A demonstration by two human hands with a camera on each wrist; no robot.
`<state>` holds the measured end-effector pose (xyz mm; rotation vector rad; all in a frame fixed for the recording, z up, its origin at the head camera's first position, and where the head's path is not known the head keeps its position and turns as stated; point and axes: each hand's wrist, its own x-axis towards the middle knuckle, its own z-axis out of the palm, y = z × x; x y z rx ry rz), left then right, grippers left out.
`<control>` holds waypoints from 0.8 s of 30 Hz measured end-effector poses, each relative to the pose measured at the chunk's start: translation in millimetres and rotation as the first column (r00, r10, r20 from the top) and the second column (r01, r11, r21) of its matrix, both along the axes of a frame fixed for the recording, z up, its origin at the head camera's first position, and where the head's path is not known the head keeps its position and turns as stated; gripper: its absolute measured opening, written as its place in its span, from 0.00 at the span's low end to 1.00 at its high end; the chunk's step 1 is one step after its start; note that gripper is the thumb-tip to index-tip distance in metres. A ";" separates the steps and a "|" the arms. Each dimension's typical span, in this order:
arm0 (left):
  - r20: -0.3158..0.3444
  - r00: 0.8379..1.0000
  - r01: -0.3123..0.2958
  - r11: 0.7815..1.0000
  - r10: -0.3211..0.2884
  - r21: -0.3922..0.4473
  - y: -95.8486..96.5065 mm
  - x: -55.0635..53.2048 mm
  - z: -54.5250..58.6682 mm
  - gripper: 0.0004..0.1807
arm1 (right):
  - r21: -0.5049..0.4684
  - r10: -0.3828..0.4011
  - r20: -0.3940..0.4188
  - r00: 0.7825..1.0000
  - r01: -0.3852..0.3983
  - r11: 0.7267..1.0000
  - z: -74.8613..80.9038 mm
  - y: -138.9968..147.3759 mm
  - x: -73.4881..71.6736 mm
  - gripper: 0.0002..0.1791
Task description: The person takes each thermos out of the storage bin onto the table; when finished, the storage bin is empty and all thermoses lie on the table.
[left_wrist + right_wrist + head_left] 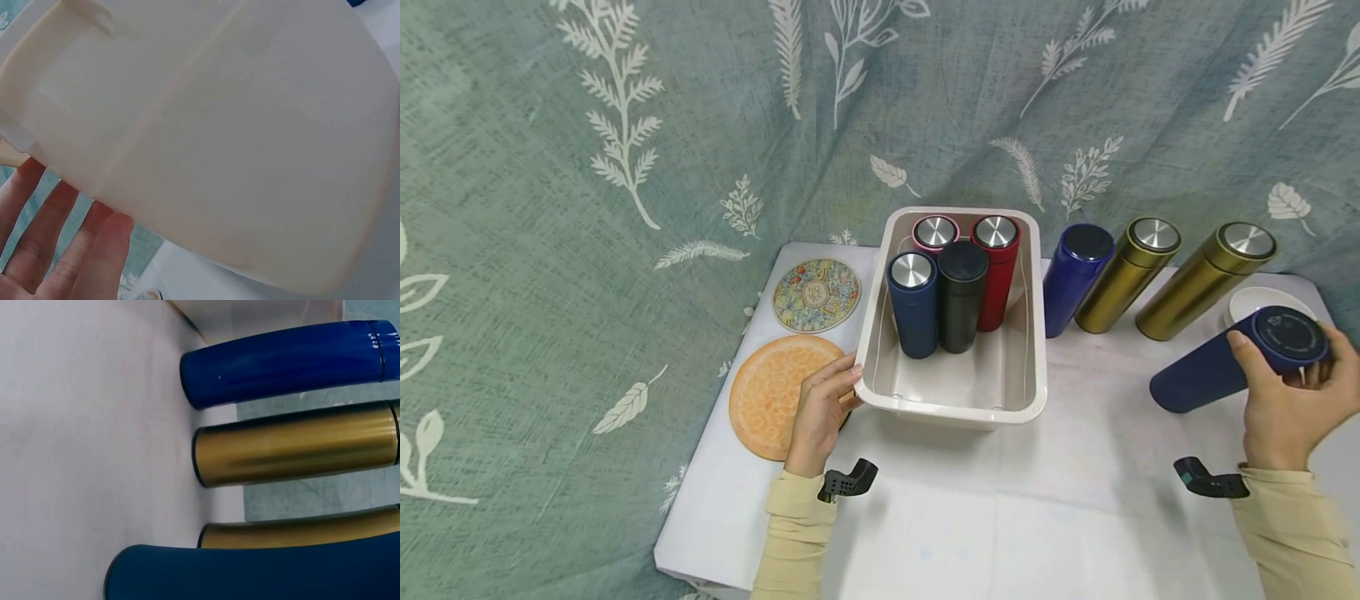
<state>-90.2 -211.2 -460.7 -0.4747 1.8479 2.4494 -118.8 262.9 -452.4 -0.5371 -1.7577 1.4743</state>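
My right hand (1296, 408) grips a dark blue thermos flask (1210, 372) around its black-topped upper end, at the right of the head view. The flask also crosses the bottom of the right wrist view (262, 575); I cannot tell whether its base touches the table. My left hand (822, 408) touches the near left corner of a white plastic bin (951, 404). Its fairly straight fingers (112, 240) meet the bin in the left wrist view. Inside the bin stand a navy flask (916, 321), a black flask (958, 312), a red flask (1000, 283) and a pink-rimmed flask (936, 233).
Right of the bin stand a bright blue flask (1071, 287) and two gold flasks (1120, 287). A white round dish (1243, 300) lies behind the held flask. An orange round mat (767, 392) and a patterned round mat (790, 292) lie left. A leaf-print curtain (700, 125) hangs behind.
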 end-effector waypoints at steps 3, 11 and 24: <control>-0.003 1.000 0.004 1.000 -0.004 -0.003 0.7 0.6 -0.2 0.21 | 0.021 0.005 0.017 1.000 -0.006 1.000 -0.6 1.6 0.1 0.37; 0.001 1.000 0.017 1.000 -0.017 -0.019 0.9 2.3 -0.5 0.24 | 0.007 0.070 0.057 0.996 -0.071 0.997 2.5 1.1 -2.4 0.40; 0.001 1.000 0.019 1.000 -0.019 -0.016 -0.3 1.7 -2.2 0.23 | 0.055 0.072 0.093 0.993 -0.078 0.995 -2.1 1.7 1.9 0.40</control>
